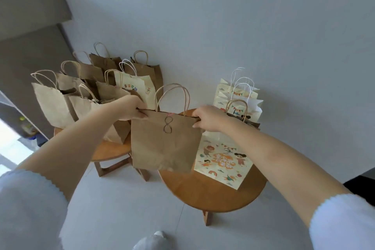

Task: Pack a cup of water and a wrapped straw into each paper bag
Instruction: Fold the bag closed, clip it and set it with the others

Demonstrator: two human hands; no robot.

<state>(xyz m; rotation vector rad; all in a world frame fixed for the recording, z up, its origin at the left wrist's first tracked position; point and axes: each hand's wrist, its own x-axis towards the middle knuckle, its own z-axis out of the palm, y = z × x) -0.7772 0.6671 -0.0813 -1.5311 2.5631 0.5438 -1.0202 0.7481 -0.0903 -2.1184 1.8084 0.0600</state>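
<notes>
Sleeves [30, 209], brown bag [164, 144] before tables [213, 193]

A: What was the bag state in that frame?

B: Brown paper bag [162, 144] with "8" handwritten on its front was held up in the air, upright, between the two round tables. Its twisted paper handles stood up and its mouth was pulled taut. The left hand [130, 108] pinched the top left corner, the right hand [207, 118] the top right.

A: And the others?

B: A cluster of brown bags [67, 97] stood upright on the left table, one cream printed bag [134, 85] among them. On the right table, several cream printed bags [239, 97] stood at the back and one printed bag [223, 162] lay flat near the front. No cup or straw was visible.
</notes>
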